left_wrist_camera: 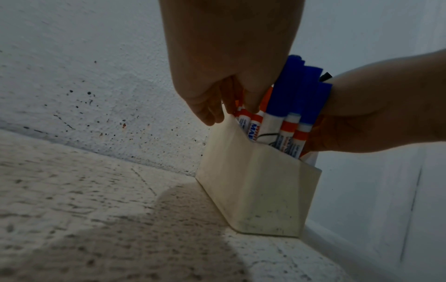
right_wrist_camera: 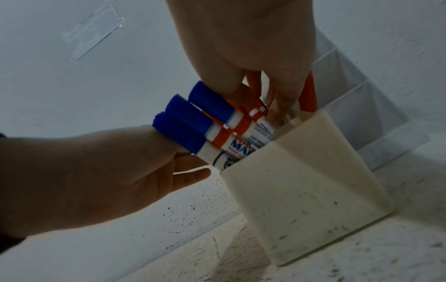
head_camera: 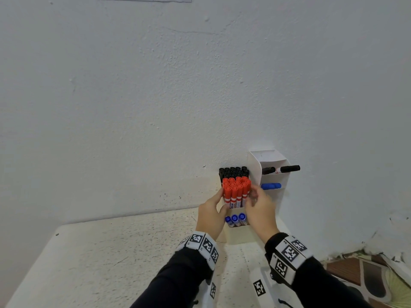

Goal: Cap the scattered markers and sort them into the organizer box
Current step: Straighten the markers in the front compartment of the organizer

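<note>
A white organizer box point(head_camera: 240, 236) stands on the table by the wall. It holds black markers point(head_camera: 233, 172) at the back, red-capped markers point(head_camera: 235, 190) in the middle and blue-capped markers point(head_camera: 235, 218) in front, all upright. My left hand point(head_camera: 222, 202) grips the left side of the red bundle, thumb in front. My right hand point(head_camera: 253, 196) curls its fingers round the bundle's right side. The left wrist view has the left hand point(left_wrist_camera: 231, 114) reaching down onto the red markers point(left_wrist_camera: 255, 122) above the box point(left_wrist_camera: 253, 190). In the right wrist view the right hand point(right_wrist_camera: 260, 103) has its fingers between red markers point(right_wrist_camera: 307, 91).
A taller white tiered holder point(head_camera: 255, 170) stands against the wall right of the box, with black markers point(head_camera: 289, 168) on an upper shelf and blue caps point(head_camera: 271, 186) below. The speckled table point(head_camera: 111, 263) spreads left and toward me. Beyond its right edge lies clutter on the floor point(head_camera: 373, 278).
</note>
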The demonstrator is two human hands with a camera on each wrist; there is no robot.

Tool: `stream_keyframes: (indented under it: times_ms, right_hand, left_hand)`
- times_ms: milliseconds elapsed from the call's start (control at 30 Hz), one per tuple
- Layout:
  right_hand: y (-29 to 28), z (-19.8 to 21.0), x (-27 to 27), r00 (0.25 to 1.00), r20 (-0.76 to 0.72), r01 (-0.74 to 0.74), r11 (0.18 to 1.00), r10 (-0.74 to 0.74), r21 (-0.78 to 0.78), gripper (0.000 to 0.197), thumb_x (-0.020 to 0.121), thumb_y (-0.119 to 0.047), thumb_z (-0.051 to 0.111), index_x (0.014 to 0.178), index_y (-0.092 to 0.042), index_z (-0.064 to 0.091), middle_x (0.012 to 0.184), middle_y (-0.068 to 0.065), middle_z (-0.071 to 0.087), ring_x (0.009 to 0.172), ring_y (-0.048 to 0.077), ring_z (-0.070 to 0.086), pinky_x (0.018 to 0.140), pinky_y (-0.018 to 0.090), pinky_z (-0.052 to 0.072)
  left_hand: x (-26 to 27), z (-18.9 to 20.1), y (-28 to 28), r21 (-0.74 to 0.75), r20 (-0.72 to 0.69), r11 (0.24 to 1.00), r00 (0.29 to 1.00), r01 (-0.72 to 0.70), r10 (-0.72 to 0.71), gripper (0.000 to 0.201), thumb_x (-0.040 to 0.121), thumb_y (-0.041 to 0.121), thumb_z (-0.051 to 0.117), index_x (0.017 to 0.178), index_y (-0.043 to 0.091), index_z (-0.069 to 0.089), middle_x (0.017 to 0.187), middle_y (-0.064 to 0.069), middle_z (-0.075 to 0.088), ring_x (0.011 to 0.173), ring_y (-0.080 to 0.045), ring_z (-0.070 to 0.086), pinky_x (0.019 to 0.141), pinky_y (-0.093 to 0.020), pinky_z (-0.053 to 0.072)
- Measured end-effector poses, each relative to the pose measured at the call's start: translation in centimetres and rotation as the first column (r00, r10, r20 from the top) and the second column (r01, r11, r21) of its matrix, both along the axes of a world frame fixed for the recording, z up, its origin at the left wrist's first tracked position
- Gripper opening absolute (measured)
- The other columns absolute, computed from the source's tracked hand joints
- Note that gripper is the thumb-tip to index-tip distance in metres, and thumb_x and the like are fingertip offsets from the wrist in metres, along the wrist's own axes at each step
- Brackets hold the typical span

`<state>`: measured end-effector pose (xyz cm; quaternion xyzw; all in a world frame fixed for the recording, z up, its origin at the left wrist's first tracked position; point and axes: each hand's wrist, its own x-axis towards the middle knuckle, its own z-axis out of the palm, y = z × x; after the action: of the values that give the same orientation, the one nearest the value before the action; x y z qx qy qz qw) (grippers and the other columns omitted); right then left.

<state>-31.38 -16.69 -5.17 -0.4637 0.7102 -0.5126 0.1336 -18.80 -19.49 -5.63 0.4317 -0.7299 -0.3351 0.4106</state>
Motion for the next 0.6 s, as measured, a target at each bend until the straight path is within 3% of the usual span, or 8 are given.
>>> stream_keyframes:
  times_ms: [67, 100, 167, 233, 333, 400, 467, 600]
  right_hand:
    - [-0.1, -0.1, 0.1, 0.999, -0.04, -0.011, 1.0, 0.012, 0.011, 0.04, 0.092, -0.007, 0.046, 0.132, -0.011, 0.048, 0.116, 0.013, 0.057, 0.109, 0.023, 0.054, 0.097, 0.033, 0.045]
    - [0.0, -0.1, 0.2, 0.998, -0.055, -0.025, 1.0, 0.026, 0.014, 0.043, 0.093, -0.005, 0.044, 0.135, -0.012, 0.046, 0.116, 0.011, 0.058, 0.107, 0.021, 0.054, 0.095, 0.026, 0.046]
    - [0.4, 0.2, 0.2, 0.997, -0.038, -0.067, 0.998, 0.067, 0.019, 0.044, 0.094, -0.001, 0.04, 0.137, -0.012, 0.043, 0.106, 0.001, 0.059, 0.089, 0.009, 0.057, 0.076, 0.004, 0.043]
    - [0.6, 0.6, 0.1, 0.995, -0.005, -0.097, 0.995, 0.097, 0.025, 0.044, 0.095, -0.001, 0.038, 0.138, -0.011, 0.042, 0.098, -0.002, 0.057, 0.075, -0.002, 0.051, 0.063, -0.002, 0.04]
    - [0.7, 0.8, -0.2, 0.993, 0.04, -0.11, 0.994, 0.109, 0.01, 0.043, 0.095, 0.0, 0.039, 0.136, -0.01, 0.043, 0.109, 0.004, 0.061, 0.086, 0.004, 0.052, 0.07, -0.001, 0.038]
    - [0.7, 0.8, -0.3, 0.994, 0.055, -0.092, 0.996, 0.092, -0.003, 0.041, 0.094, 0.0, 0.04, 0.134, -0.009, 0.045, 0.119, 0.008, 0.061, 0.098, 0.009, 0.055, 0.083, 0.011, 0.041]
    - [0.7, 0.8, -0.2, 0.997, 0.028, -0.076, 0.997, 0.076, 0.0, 0.039, 0.094, -0.001, 0.04, 0.132, -0.007, 0.048, 0.119, 0.011, 0.062, 0.102, 0.014, 0.057, 0.088, 0.021, 0.044]
    - [0.7, 0.6, -0.1, 0.997, 0.009, -0.082, 0.997, 0.082, -0.004, 0.036, 0.095, -0.002, 0.04, 0.128, -0.006, 0.053, 0.117, 0.011, 0.063, 0.095, 0.008, 0.053, 0.084, 0.018, 0.041]
  left_hand:
    - [0.0, -0.1, -0.1, -0.016, -0.001, 1.0, 1.0, 0.009, -0.009, 0.05, 0.091, 0.008, 0.055, 0.139, 0.017, 0.042, 0.129, 0.001, 0.058, 0.108, 0.003, 0.048, 0.074, 0.011, 0.029]
    - [0.1, -0.1, -0.1, -0.025, 0.004, 1.0, 1.0, 0.009, -0.008, 0.049, 0.092, 0.007, 0.055, 0.139, 0.016, 0.043, 0.128, 0.001, 0.058, 0.104, 0.004, 0.048, 0.073, 0.011, 0.028]
    - [0.0, -0.2, -0.3, -0.043, 0.016, 0.999, 1.0, 0.003, -0.003, 0.049, 0.092, 0.008, 0.054, 0.138, 0.016, 0.042, 0.126, 0.001, 0.059, 0.099, 0.004, 0.048, 0.071, 0.011, 0.028]
    - [-0.1, -0.2, -0.3, -0.054, 0.027, 0.999, 1.0, -0.005, 0.006, 0.048, 0.092, 0.009, 0.055, 0.138, 0.017, 0.043, 0.126, 0.0, 0.06, 0.1, 0.003, 0.049, 0.073, 0.01, 0.028]
    - [-0.3, -0.3, -0.3, -0.04, 0.033, 0.999, 0.999, -0.026, 0.028, 0.046, 0.092, 0.012, 0.054, 0.137, 0.019, 0.046, 0.122, -0.001, 0.063, 0.102, -0.001, 0.051, 0.08, 0.0, 0.031]
    - [-0.5, -0.6, -0.4, -0.016, 0.025, 0.999, 0.999, -0.032, 0.033, 0.047, 0.092, 0.014, 0.054, 0.137, 0.022, 0.046, 0.12, -0.001, 0.064, 0.1, -0.004, 0.052, 0.086, -0.012, 0.039]
    - [-0.6, -1.0, -0.5, 0.005, 0.012, 0.999, 0.999, -0.037, 0.037, 0.048, 0.091, 0.015, 0.055, 0.138, 0.024, 0.045, 0.117, -0.001, 0.065, 0.102, -0.009, 0.055, 0.09, -0.023, 0.045]
    - [-0.6, -1.1, -0.6, 0.014, 0.013, 0.999, 0.999, -0.029, 0.029, 0.047, 0.092, 0.015, 0.054, 0.137, 0.025, 0.047, 0.115, 0.003, 0.065, 0.103, -0.013, 0.058, 0.089, -0.024, 0.047]
